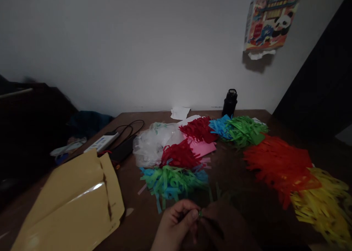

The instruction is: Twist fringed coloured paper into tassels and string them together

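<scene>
My left hand (180, 221) is at the bottom middle, thumb and forefinger pinched on a small green paper piece (200, 213). My right hand (227, 221) lies in deep shadow and meets the left at this piece, its fingers closed about it. Dim green strips show just beyond the right hand; whether they belong to the same piece I cannot tell. Ahead of my hands lie fringed green and blue paper strips (174, 181). Behind those is a red fringed paper bundle (180, 155), beside a clear plastic bag (154, 142).
Right: orange-red (280, 163) and yellow fringed paper (324, 207). Farther back: green fringe (244, 130), blue fringe (221, 126), another red bundle (199, 129), pink paper (202, 147), a black bottle (230, 102). Left: a tan envelope (74, 203), a white power strip (101, 141).
</scene>
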Motion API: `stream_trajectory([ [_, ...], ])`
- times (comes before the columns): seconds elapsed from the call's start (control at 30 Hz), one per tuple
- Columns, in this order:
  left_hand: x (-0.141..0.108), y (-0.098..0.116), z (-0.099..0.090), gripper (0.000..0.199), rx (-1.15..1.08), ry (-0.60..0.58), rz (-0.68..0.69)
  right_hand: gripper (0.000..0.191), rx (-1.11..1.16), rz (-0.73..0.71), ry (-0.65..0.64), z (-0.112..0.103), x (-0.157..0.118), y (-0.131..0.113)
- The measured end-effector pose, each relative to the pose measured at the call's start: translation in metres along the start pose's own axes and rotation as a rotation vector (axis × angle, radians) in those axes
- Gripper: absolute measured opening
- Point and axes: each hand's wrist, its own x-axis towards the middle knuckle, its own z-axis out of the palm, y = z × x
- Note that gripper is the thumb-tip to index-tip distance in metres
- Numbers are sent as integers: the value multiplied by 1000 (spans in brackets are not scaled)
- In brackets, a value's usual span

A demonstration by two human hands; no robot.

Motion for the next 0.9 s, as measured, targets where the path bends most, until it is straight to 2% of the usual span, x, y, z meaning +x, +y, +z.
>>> stream_trajectory([
  [0.2,1,0,-3,39,47,-28,67,11,5,15,37,4,-2,0],
  [0.33,2,-2,-9,42,83,-78,13,14,34,28,39,6,-1,-1],
  [0.57,2,-4,-10,43,82,-73,-17,21,118,69,-12,-1,7,-6],
  [0.67,1,-3,-11,41,130,-63,-3,12,143,109,-24,-6,13,-11],
  [0.77,-3,0,-12,35,195,-39,61,11,209,110,-61,-13,18,-14],
  [0.83,-6,2,-12,29,268,-5,147,8,229,65,-79,-15,21,-16],
  [0.9,-8,3,-12,23,353,9,230,15,175,-13,-35,-17,23,-18],
])
